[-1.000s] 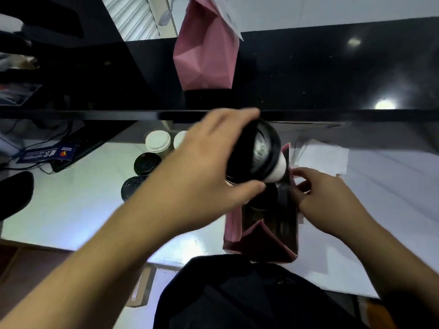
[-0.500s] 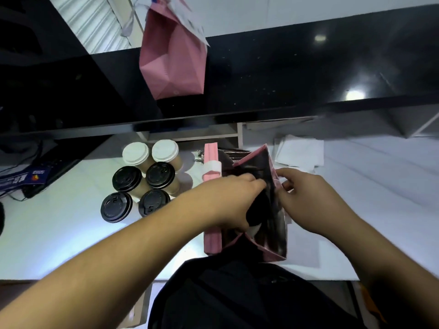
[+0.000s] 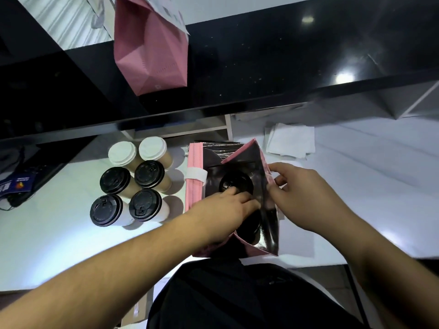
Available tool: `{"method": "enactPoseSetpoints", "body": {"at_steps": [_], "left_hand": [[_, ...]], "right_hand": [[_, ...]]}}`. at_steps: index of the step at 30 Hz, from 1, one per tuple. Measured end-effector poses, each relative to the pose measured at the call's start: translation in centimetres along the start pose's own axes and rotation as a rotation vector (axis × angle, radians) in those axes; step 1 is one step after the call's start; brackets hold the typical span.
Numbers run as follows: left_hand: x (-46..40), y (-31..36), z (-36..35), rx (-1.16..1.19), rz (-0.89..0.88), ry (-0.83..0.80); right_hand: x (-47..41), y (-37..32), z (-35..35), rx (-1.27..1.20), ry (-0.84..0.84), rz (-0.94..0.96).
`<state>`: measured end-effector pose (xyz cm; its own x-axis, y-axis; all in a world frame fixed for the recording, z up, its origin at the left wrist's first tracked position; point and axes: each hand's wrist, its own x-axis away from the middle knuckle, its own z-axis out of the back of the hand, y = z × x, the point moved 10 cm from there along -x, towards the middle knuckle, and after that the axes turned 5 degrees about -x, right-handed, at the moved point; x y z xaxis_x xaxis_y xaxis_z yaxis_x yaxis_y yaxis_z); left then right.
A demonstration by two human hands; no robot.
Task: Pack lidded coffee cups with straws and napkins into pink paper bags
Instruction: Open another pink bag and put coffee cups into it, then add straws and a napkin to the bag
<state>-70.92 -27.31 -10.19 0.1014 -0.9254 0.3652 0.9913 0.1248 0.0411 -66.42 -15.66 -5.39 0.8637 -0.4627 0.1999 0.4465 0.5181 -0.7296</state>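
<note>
So the cup that was up in the air a second ago is now down inside the open pink bag [image 3: 266, 210], which sits on the white surface [image 3: 59, 233] right in front of the person. One black-lidded cup [image 3: 235, 184] shows at the far end of the bag, and the left hand [image 3: 225, 210] reaches down in beside it, fingers curled over a second cup [image 3: 248, 230] at the near end. I'd say it's just seating that one. The right hand [image 3: 301, 195] pinches the bag's right wall and pulls it open. The hands sit close together, either side of that wall. Six more cups [image 3: 135, 181] wait to the left, and napkins [image 3: 291, 141] lie behind the bag, so straws and napkins are probably next. A filled pink bag [image 3: 152, 46] stands on the black shelf above.
</note>
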Motion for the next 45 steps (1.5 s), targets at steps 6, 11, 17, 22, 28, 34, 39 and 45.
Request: {"method": "enactPoseSetpoints", "body": {"at_steps": [6,11,17,22,28,34,39,45], "left_hand": [[0.6,-0.1,-1.2,0.071,-0.012,0.018],[0.6,-0.3,-1.1,0.087,-0.075,0.027],[0.1,1.6,-1.7,-0.040,-0.143,0.049],[0.0,1.5,-2.0,-0.040,-0.098,-0.026],[1.9,1.0,8.2,0.094,-0.208,0.446],[7.9,-16.3,12.9,0.570,0.400,1.060],[2.9,-25.3,1.0,0.492,0.806,0.477],[-3.7,-24.5,-4.4,0.453,0.614,0.152]], "right_hand": [[0.3,0.0,0.2,-0.016,0.017,0.003],[0.5,-0.1,0.3,0.007,0.030,-0.013],[0.6,-0.6,-0.5,0.084,0.028,-0.035],[0.4,-1.2,-0.8,0.170,0.056,-0.030],[0.0,-1.6,0.7,0.199,0.128,-0.010],[-0.6,-0.9,1.1,0.199,0.111,-0.063],[-1.1,-0.8,1.1,0.225,0.107,-0.082],[-0.9,-2.6,1.1,0.271,0.143,-0.006]]}}
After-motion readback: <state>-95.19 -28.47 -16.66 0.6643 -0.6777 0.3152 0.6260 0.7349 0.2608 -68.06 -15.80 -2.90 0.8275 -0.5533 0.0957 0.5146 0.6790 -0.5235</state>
